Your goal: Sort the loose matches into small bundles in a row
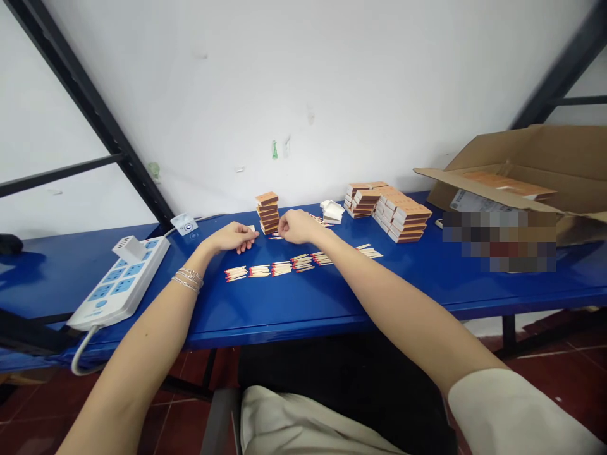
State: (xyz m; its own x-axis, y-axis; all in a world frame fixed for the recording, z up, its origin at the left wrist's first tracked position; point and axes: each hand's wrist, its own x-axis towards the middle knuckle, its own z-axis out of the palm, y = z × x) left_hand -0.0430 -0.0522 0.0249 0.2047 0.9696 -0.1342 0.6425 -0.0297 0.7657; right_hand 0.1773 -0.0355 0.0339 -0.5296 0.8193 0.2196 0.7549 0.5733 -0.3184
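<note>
My left hand (236,238) rests on the blue table (294,303), fingers curled on a small white matchbox tray (251,228). My right hand (294,226) is closed in a loose pinch just right of a stack of orange matchboxes (268,213); what it pinches is too small to name. A few loose matches lie between the hands. Nearer to me, several small bundles of red-tipped matches (279,268) lie in a row.
Larger stacks of orange matchboxes (396,212) and white empty trays (332,212) stand at the back right. An open cardboard box (516,183) sits at the far right. A white power strip (121,281) lies at the left. Black shelf struts frame both sides.
</note>
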